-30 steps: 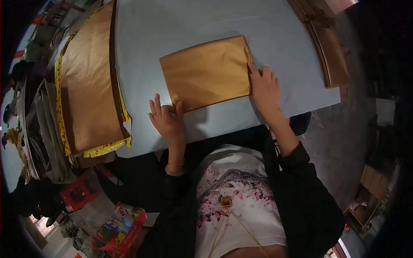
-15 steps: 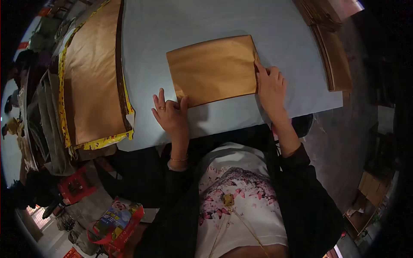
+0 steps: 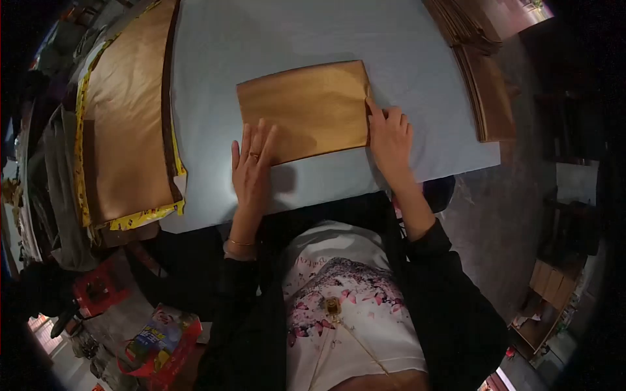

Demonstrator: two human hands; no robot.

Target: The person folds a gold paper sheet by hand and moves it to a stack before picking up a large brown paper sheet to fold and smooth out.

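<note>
A folded sheet of brown kraft paper (image 3: 306,111) lies on the pale grey-blue tabletop (image 3: 215,39), its long side running left to right. My left hand (image 3: 251,159) rests flat at its lower left corner, fingers stretched out and tips on the paper. At the right edge is my right hand (image 3: 390,137), its index finger along that edge and its other fingers bent. The paper is slightly creased at that fingertip, where the hand appears to pinch the edge. My right thumb is hidden.
A large stack of brown paper sheets (image 3: 130,117) on yellow wrapping lies at the left. Folded brown paper pieces (image 3: 486,94) are piled at the table's right edge. Below left, a red bag (image 3: 166,342) and a red crate (image 3: 98,287) stand near the floor.
My left hand has gone from a pinch at the paper's lower left corner to lying flat with fingers extended onto it. My right hand stays at the right edge. The view has shifted slightly.
</note>
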